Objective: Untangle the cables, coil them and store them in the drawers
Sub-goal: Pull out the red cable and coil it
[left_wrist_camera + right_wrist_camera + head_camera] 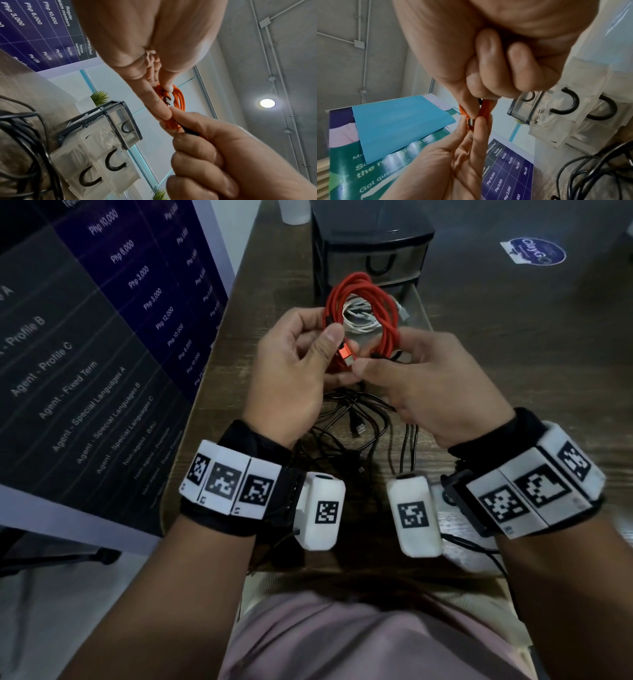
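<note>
A coiled red cable (363,299) hangs in the air in front of the drawer unit (373,251). My left hand (301,350) pinches the coil's left side between thumb and fingers, by its metal plug (346,356). My right hand (411,364) pinches the coil's lower right strands, thumb tip near the plug. In the left wrist view the red cable (178,100) sits between both hands' fingertips; in the right wrist view the plug (471,121) shows between them. A white cable (363,318) lies in the pulled-out drawer behind the coil. A tangle of black cables (359,422) lies on the table under my hands.
The wooden table (219,392) is narrow, with a standing banner (102,320) along its left edge. The clear drawers (96,166) with black handles stick out toward me. A white cup (293,212) stands at the table's far end.
</note>
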`<act>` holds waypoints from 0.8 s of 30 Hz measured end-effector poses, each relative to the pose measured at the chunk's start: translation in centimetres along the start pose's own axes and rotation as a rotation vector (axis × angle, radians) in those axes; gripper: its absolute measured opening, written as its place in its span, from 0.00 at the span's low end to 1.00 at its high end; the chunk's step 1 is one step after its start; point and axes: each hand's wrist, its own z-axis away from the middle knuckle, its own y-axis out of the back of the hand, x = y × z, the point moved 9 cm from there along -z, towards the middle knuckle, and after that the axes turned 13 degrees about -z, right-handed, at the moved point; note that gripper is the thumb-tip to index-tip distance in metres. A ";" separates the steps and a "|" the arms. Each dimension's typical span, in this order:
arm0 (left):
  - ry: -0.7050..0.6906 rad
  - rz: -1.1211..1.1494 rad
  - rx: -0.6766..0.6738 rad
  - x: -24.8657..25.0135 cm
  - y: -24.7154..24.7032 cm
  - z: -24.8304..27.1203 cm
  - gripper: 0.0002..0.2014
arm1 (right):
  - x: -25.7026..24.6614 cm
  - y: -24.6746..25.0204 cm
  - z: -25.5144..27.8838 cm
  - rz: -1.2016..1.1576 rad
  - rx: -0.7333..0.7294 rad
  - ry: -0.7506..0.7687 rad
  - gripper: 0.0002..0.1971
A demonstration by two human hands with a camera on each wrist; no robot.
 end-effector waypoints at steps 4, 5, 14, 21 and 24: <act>0.022 0.011 -0.033 0.1 -0.1 -0.1 0.07 | 0.1 0.3 0.1 -0.110 0.031 -0.029 0.11; 0.030 0.016 -0.042 0.0 -0.1 -0.1 0.07 | 0.4 0.3 0.1 -0.173 0.028 -0.064 0.11; 0.075 0.031 -0.047 -0.9 0.6 0.1 0.10 | 0.6 -0.7 0.4 -0.228 -0.152 -0.165 0.14; 0.057 0.058 -0.016 -0.4 0.7 0.3 0.08 | -0.5 -0.1 0.5 -0.058 -0.008 0.007 0.05; 0.040 0.023 -0.025 -0.1 0.6 0.3 0.05 | 0.8 -0.3 0.4 -0.247 -0.051 -0.090 0.05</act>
